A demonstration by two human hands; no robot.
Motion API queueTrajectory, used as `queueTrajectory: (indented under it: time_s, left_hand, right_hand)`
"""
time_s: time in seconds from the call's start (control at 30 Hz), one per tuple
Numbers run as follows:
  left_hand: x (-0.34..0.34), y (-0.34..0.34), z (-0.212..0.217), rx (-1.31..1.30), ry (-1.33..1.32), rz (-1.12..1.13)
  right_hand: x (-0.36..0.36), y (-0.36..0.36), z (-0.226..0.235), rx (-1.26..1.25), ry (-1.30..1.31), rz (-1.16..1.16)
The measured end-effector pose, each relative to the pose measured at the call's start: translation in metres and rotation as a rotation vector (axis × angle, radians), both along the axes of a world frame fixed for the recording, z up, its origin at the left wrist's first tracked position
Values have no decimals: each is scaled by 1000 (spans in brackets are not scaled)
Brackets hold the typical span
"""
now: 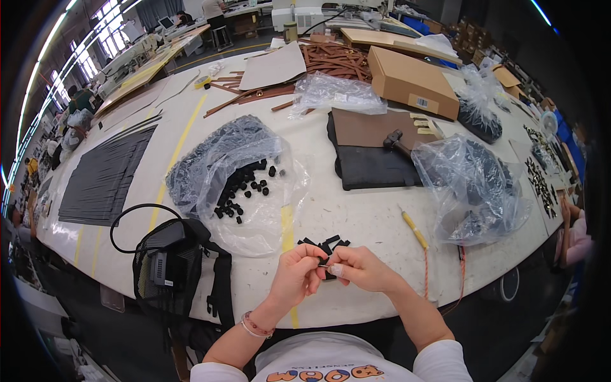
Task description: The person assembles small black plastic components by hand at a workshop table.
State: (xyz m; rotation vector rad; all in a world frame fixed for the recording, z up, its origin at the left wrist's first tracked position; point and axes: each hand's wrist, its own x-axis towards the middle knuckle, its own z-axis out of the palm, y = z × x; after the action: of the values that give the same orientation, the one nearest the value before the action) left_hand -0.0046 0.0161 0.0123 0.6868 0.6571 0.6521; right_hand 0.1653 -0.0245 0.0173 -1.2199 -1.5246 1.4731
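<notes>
My left hand (pixel 298 270) and my right hand (pixel 361 268) meet at the table's near edge, fingertips pinched together. Between them is something small and dark, mostly covered by the fingers, too small to name. A white wrap, like tape, covers a fingertip of my right hand. Just beyond the hands lie several short black strips (pixel 328 246), partly hidden by my fingers. Further left, small black knob-like pieces (pixel 239 191) spill from a clear plastic bag (pixel 245 232). To the right of my hands lies a yellow-handled tool (pixel 414 230) with a thin metal tip.
A black mesh bag (pixel 167 270) hangs at the near left edge. Long dark strips (pixel 105 181) lie at left. A hammer (pixel 397 142) rests on dark sheets (pixel 375 169), beside a filled plastic bag (pixel 471 191). Brown straps (pixel 334 60) and a cardboard box (pixel 412 83) stand further back. Another person (pixel 576 232) sits at right.
</notes>
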Motion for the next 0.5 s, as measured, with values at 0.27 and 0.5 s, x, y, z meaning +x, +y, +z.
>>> queueTrajectory:
  time_s: [0.27,0.5]
  left_hand:
    - [19,-6,-25,1470,607,630]
    - [11,-3,-22,1078,435,432]
  right_hand:
    - [-39,1,-5,461,-361,-540]
    - [-36,-6,-11,424,-319,-533]
